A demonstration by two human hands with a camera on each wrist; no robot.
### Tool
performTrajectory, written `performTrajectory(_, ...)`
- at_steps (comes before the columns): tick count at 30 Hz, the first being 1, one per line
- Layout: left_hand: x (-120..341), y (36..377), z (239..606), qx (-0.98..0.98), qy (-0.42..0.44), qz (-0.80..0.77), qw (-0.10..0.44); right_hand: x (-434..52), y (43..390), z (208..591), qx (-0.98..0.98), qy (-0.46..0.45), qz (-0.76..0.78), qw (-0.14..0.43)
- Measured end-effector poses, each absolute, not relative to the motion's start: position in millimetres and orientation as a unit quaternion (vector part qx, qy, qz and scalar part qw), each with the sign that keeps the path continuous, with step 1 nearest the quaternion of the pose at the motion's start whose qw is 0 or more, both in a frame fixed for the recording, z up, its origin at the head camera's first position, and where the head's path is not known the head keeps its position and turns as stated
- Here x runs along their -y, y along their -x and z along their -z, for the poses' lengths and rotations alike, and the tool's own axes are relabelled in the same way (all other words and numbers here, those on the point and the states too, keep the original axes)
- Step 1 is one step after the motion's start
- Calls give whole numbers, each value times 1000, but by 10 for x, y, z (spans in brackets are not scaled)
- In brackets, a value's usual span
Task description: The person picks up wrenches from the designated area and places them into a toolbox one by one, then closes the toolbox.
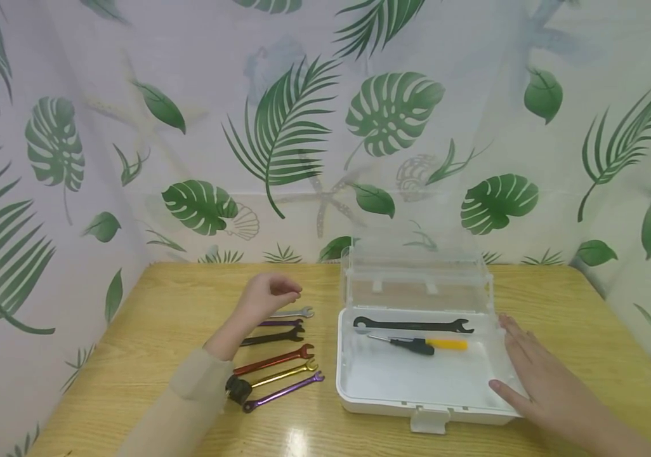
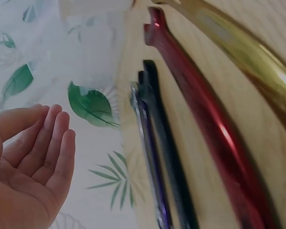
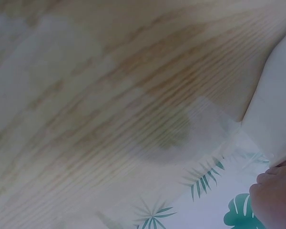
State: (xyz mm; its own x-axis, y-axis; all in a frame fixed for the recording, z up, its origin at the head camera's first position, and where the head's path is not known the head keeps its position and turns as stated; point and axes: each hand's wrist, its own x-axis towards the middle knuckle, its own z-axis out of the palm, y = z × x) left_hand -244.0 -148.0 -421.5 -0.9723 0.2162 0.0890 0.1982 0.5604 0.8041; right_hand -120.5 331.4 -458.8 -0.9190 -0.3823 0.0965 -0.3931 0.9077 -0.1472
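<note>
Hands at wrench row and open toolbox

Table (image 1: 559,298): light wood, leaf-print curtain behind and at both sides. Toolbox (image 1: 417,397), white tray w/ clear lid stood up at the back, sits right of centre, near the front edge. Inside, by the tray's back wall: long black wrench (image 1: 414,325); just in front of it a screwdriver (image 1: 422,344), black/yellow handle.

Right hand (image 1: 537,374): flat on the toolbox's right front corner, fingers straight and spread, nothing held.

Left hand (image 1: 268,293): hovers over the back end of the wrench row, left of the box; fingers loosely curled, empty (wrist view shows bare palm).

Row, back to front: silver wrench (image 1: 297,313), purple wrench (image 1: 280,322), black wrench (image 1: 274,337), red wrench (image 1: 274,360), gold wrench (image 1: 285,374), second purple wrench (image 1: 285,391) nearest the front edge. Silver one lies closest to the fingertips; no contact seen.
</note>
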Motion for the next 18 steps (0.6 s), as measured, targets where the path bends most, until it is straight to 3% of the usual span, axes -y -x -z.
performTrajectory(18, 1693, 2523, 4504, -904, -65, -421, 14, -3282, 1193, 4576, 980, -186, -73, 19)
